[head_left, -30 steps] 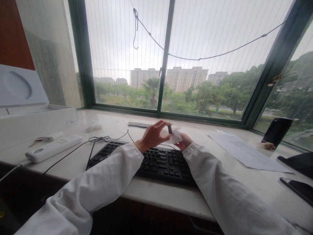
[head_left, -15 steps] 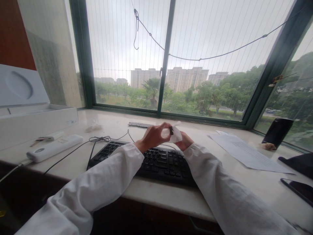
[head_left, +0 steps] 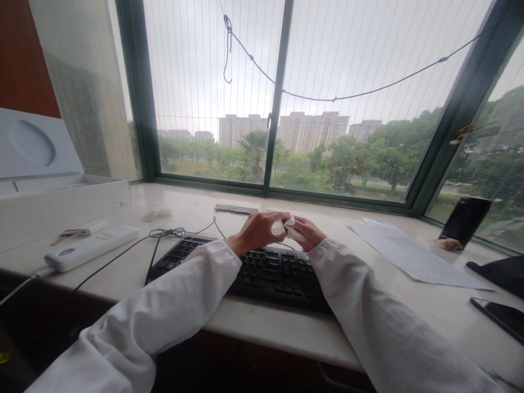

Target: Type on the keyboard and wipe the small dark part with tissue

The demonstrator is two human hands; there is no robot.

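Note:
My left hand [head_left: 257, 229] pinches a small black piece [head_left: 284, 223], possibly a keycap, between thumb and fingertips. Facing it, my right hand [head_left: 310, 233] grips a crumpled white tissue [head_left: 295, 233], which is pressed against the black piece and covers part of it. Both hands are raised above a black keyboard [head_left: 272, 273] on the white ledge, and my left forearm hides much of its middle.
Behind the hands lies a grey strip of small key-like pieces [head_left: 236, 209]. A white power strip [head_left: 92, 248], a cable bundle [head_left: 167, 233] and an open white box [head_left: 65, 204] are at left. Paper sheets [head_left: 409, 256] and a phone [head_left: 499, 316] lie at right.
My right hand has moved in toward the left, and its fingers now bunch the tissue around the black piece. Before, the tissue stood up loosely and the black piece showed more.

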